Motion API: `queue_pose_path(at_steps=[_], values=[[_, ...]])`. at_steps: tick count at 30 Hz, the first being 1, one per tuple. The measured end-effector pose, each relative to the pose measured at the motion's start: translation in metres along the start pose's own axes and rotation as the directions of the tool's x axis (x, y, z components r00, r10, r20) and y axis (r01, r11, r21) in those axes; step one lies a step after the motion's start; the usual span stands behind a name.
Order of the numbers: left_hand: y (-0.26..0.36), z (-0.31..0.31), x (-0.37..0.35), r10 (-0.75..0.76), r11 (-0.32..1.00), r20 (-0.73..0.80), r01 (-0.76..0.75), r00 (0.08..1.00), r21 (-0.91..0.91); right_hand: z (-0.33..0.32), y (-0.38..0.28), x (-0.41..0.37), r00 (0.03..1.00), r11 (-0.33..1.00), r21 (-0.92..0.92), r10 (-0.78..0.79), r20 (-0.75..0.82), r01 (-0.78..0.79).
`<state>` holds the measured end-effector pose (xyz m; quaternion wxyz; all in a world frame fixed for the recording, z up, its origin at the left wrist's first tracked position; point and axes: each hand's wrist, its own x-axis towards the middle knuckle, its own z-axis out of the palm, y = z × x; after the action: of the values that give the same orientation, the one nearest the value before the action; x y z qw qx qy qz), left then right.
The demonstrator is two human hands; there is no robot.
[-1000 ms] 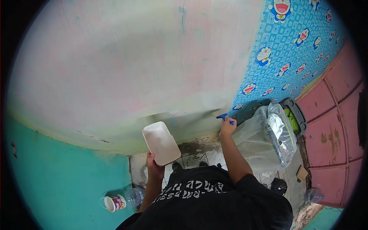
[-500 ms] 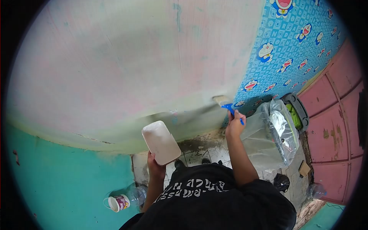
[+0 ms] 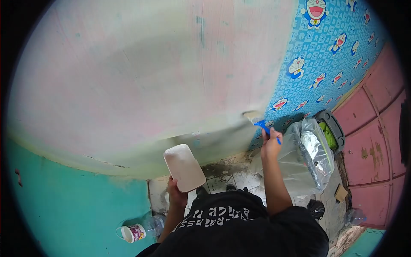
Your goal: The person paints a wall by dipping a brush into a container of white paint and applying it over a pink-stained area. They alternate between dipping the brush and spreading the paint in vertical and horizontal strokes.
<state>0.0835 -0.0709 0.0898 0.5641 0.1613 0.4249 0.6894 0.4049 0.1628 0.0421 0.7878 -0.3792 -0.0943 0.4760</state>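
Observation:
My right hand (image 3: 271, 146) grips a paintbrush (image 3: 262, 124) with a blue handle. Its pale bristles press against the whitish painted wall (image 3: 141, 77), right at the edge of the blue cartoon-patterned wall covering (image 3: 325, 55). My left hand (image 3: 176, 195) holds a white rectangular container (image 3: 185, 167) from below, tilted, in front of the wall's lower part. Both arms reach out from my black printed shirt (image 3: 239, 227).
A clear plastic bag (image 3: 299, 158) covers a tray with a green item (image 3: 329, 133) by the pink door (image 3: 376, 141). A mug (image 3: 130, 233) and a plastic bottle (image 3: 154, 222) lie on the tiled floor by the turquoise wall (image 3: 72, 201). Another bottle (image 3: 354, 216) lies near the door.
My right hand has raised the brush up along the wall's edge and shifted slightly right. The white container in my left hand has dropped a little lower.

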Motion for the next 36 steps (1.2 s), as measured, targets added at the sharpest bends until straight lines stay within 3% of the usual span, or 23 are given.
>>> queue_pose_path(at_steps=[2, 5, 9, 12, 13, 17, 20, 23, 25, 28, 32, 36], values=[[-0.001, -0.001, -0.001, -0.007, 1.000, 0.015, 0.007, 1.000, 0.003, -0.041, 0.058, 0.021, 0.993, 0.997, -0.072, 0.001, -0.122, -0.010], [0.001, 0.005, 0.000, -0.009, 1.000, 0.025, 0.008, 1.000, 0.017, -0.035, 0.095, 0.031, 0.934, 0.985, -0.075, 0.123, -0.335, -0.156], [0.000, 0.002, 0.001, 0.032, 1.000, -0.002, -0.032, 1.000, -0.002, 0.039, 0.031, 0.017, 0.966, 0.974, 0.068, 0.221, -0.131, -0.214], [0.004, 0.002, -0.006, 0.038, 0.999, -0.020, -0.038, 0.999, -0.009, 0.024, -0.006, 0.002, 0.987, 0.978, 0.128, 0.159, 0.040, -0.162], [0.004, 0.002, -0.008, 0.039, 0.999, -0.031, -0.040, 0.999, -0.019, 0.010, 0.001, 0.000, 0.996, 0.996, 0.070, 0.041, 0.081, -0.047], [0.003, -0.002, -0.016, 0.054, 0.998, -0.041, -0.056, 0.998, -0.042, -0.050, 0.082, 0.014, 0.987, 0.996, -0.074, 0.033, -0.157, -0.045], [-0.002, -0.006, -0.018, 0.056, 0.998, -0.035, -0.058, 0.998, -0.040, -0.018, 0.093, 0.027, 0.937, 0.992, 0.009, 0.122, -0.328, -0.126], [-0.003, -0.007, -0.014, 0.078, 0.996, -0.026, -0.079, 0.997, -0.040, 0.022, 0.044, 0.019, 0.988, 0.990, 0.084, 0.123, -0.095, -0.115], [-0.005, -0.006, -0.018, 0.081, 0.996, -0.049, -0.083, 0.995, -0.034, 0.003, 0.036, 0.020, 0.998, 0.996, 0.061, 0.063, 0.025, -0.064], [-0.008, 0.002, -0.018, 0.092, 0.995, -0.094, -0.094, 0.991, -0.024, -0.047, 0.056, 0.027, 0.997, 0.990, -0.119, -0.075, 0.033, 0.079], [-0.019, -0.007, -0.019, 0.086, 0.995, -0.033, -0.085, 0.996, 0.047, -0.038, 0.088, 0.046, 0.977, 0.988, -0.149, -0.001, -0.211, -0.032], [-0.012, 0.009, -0.018, 0.058, 0.998, -0.074, -0.059, 0.996, -0.007, 0.034, 0.017, 0.017, 0.999, 1.000, -0.013, 0.028, -0.044, -0.029]])
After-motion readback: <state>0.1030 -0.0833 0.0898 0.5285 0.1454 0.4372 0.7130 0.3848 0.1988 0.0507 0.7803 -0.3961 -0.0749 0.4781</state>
